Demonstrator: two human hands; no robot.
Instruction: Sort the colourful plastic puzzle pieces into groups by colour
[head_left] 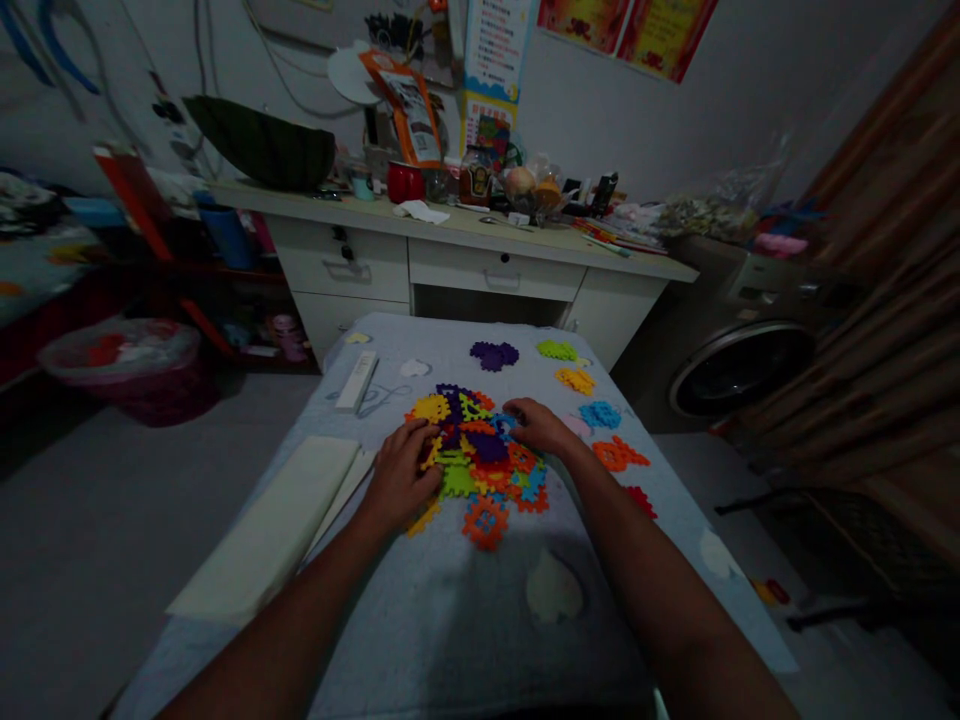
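A heap of colourful plastic gear pieces [457, 480] lies in the middle of the cloth-covered table. My left hand [405, 475] rests against the heap's left side, fingers apart over yellow and orange pieces. At the heap's upper right, my right hand [538, 425] has its fingers curled on a blue gear piece [506, 425]. Sorted groups sit apart from the heap: purple pieces [493, 355] behind it, then green pieces [557, 349], yellow pieces [576, 380], blue pieces [600, 414], orange pieces [619, 455] and red pieces [641, 500] down the right side.
A long pale box [270, 530] lies along the table's left edge, with a narrow white strip [358, 382] beyond it. A cluttered white desk [487, 240] stands behind the table. To the right is a washing machine [742, 340]; a lined bin [131, 370] stands left.
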